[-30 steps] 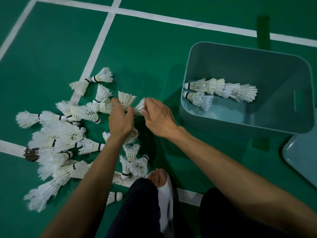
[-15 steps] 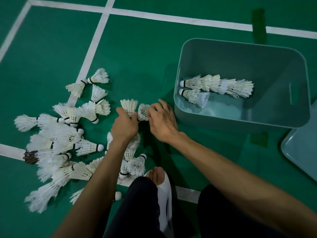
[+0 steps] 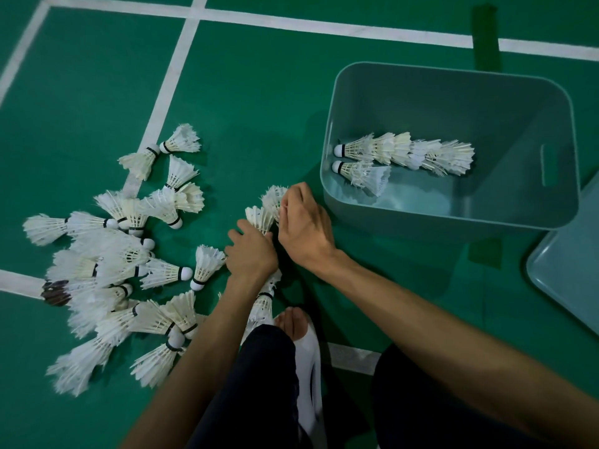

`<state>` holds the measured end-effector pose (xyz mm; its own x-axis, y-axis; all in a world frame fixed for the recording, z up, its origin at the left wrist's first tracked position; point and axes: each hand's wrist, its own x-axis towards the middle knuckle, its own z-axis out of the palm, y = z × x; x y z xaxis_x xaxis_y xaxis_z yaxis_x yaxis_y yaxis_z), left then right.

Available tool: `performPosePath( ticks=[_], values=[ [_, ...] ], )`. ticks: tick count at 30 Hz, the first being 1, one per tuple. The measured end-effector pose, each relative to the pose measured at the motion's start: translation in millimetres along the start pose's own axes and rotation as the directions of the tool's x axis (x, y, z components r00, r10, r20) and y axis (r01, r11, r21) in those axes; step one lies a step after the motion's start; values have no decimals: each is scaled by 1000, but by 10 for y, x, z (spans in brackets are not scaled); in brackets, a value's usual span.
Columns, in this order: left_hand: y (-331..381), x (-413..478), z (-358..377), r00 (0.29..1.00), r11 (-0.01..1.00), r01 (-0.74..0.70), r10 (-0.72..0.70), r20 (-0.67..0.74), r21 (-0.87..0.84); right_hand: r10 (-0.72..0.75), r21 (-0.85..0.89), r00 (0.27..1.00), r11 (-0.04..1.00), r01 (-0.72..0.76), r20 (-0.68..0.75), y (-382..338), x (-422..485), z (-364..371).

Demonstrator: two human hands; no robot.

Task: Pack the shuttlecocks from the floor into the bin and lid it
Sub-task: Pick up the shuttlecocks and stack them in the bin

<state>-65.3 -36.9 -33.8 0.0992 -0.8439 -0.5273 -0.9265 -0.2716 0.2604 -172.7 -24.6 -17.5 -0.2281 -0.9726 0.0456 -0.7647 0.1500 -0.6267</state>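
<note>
Several white feather shuttlecocks (image 3: 129, 264) lie scattered on the green court floor at the left. My left hand (image 3: 252, 254) grips one shuttlecock (image 3: 259, 217) by its base. My right hand (image 3: 304, 222) pinches a second shuttlecock (image 3: 274, 197) just beside it; the two feather skirts touch. Both hands sit just left of the grey-green bin (image 3: 551, 218). Inside the bin lie a long nested stack of shuttlecocks (image 3: 405, 152) and a short stack (image 3: 366, 173). The bin's lid (image 3: 570, 273) rests on the floor at the right edge.
White court lines (image 3: 168, 79) cross the floor. A dark tape strip (image 3: 484, 34) lies behind the bin. My knees in dark trousers and a foot in a white sandal (image 3: 308, 345) fill the bottom centre, with more shuttlecocks (image 3: 264, 303) beside the foot.
Both hands have shifted right toward the bin, carrying their shuttlecocks. The view has tilted slightly, so the pile and bin sit lower in the frame.
</note>
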Motion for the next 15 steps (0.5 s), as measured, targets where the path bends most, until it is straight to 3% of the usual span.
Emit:
performPosePath(
  ticks=[3,8,12,15],
  values=[
    [-20,-22,9,999,999,-18,17,-31,-33,-33,18,999,999,33,-8,-9,-56,-59],
    [-21,26,-231,984,946,-131,87,-156,-298,-184,123,977,973,196,-109,-145,-82,-229],
    [101,-38,-561,972,770,-224,138,-188,-597,-303,132,925,932,338,-230,-402,-80,-456],
    [219,-128,-797,943,645,-330,193,-271,-690,-355,122,880,905,409,-315,-551,-44,-653]
  ],
)
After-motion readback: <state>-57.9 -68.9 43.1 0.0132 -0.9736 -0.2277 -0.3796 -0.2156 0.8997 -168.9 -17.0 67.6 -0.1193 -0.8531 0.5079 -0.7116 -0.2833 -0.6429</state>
